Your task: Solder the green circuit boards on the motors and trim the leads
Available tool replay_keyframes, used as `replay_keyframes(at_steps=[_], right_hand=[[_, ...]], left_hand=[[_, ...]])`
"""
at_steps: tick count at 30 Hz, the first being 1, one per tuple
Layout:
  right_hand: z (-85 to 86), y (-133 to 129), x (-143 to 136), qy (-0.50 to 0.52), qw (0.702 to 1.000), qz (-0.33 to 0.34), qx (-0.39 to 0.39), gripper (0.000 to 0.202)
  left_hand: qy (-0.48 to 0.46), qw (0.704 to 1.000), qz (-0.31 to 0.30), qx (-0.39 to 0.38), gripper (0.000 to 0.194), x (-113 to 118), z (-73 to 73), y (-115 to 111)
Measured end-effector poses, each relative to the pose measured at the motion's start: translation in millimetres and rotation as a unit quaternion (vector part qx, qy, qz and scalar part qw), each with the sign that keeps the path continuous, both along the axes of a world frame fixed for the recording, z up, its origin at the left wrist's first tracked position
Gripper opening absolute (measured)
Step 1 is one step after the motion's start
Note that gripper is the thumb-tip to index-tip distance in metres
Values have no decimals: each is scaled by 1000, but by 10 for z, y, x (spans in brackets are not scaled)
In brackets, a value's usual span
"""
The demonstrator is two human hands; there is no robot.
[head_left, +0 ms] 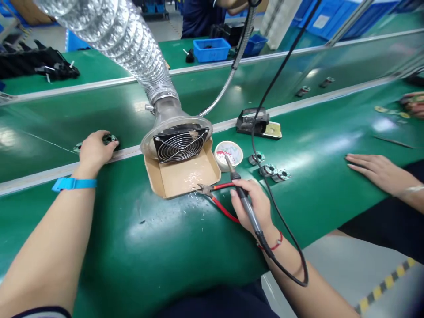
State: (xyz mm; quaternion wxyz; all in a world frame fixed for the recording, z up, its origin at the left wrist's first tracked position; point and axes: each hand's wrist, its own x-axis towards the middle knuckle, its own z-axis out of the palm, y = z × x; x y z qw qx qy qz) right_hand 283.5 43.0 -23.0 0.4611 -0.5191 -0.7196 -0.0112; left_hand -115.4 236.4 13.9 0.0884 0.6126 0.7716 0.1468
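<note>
My right hand [253, 203] is closed around a soldering iron [247, 205], its tip pointing up and away toward a round white tub [228, 155]. Red-handled cutting pliers [223, 210] lie on the bench, jaws apart, partly under that hand. Far to the left, my left hand [96, 149] reaches to the strip at the back of the bench. Its fingers close on a small motor stator with a green circuit board [111, 139], mostly covered by the hand. Another green-edged piece [77, 147] shows on the hand's other side.
A fume-extractor hood [177, 143] hangs over a cardboard tray [175, 181] with bits scattered by it. Several stators [270, 170] and a soldering-iron stand [253, 121] are to the right. The iron's cable [281, 212] loops down. A co-worker's hand [380, 172] rests at right.
</note>
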Motion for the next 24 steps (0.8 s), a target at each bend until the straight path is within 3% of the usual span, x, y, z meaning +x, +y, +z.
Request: replay_keyframes(at_steps=[3, 9, 12, 15, 19, 21, 24], right_hand=[[2, -1, 8, 7, 1000, -4, 3, 23], [5, -8, -5, 43, 999, -2, 3, 24], [11, -26, -24, 64, 998, 0, 13, 25], [43, -94, -56, 80, 996, 0, 29, 24], [145, -273, -155, 173, 982, 77, -28, 38], [229, -356, -226, 237, 958, 133, -94, 40], [377, -407, -336, 249, 937, 172, -175, 35]], left_hand=[[1, 1000, -25, 7, 52, 90, 10, -271], [-20, 985, -166, -33, 41, 154, -3, -1179], [-64, 973, -221, -25, 34, 135, -61, -1447], [-111, 965, -234, -27, 31, 208, -117, -1652], [-261, 933, -217, -116, 47, 548, -101, -1963], [-324, 903, -236, -152, 48, 768, -55, -2084], [-379, 870, -258, -178, 45, 1042, 17, -2164]])
